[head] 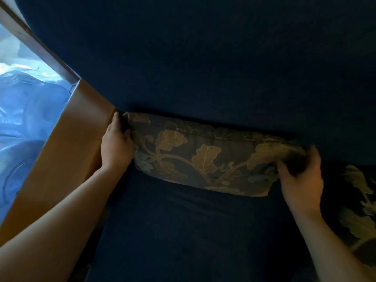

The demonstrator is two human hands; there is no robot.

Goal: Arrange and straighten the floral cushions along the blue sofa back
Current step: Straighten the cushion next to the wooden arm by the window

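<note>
Long dark cushion with gold leaf pattern (205, 159) lies against dark blue sofa back (203, 58), on sofa seat. Left hand (117, 145) grips cushion's left end, beside brown wooden armrest (67, 147). Right hand (301, 180) grips right end. Second floral cushion (358, 210) right of it.

We saw both bare forearms extended forward, well apart. The left hand (117, 144) was curled, fingers closed in a grip, thumb side up. The right hand (303, 176) likewise gripped, fingers bent inward, slightly blurred.
</note>
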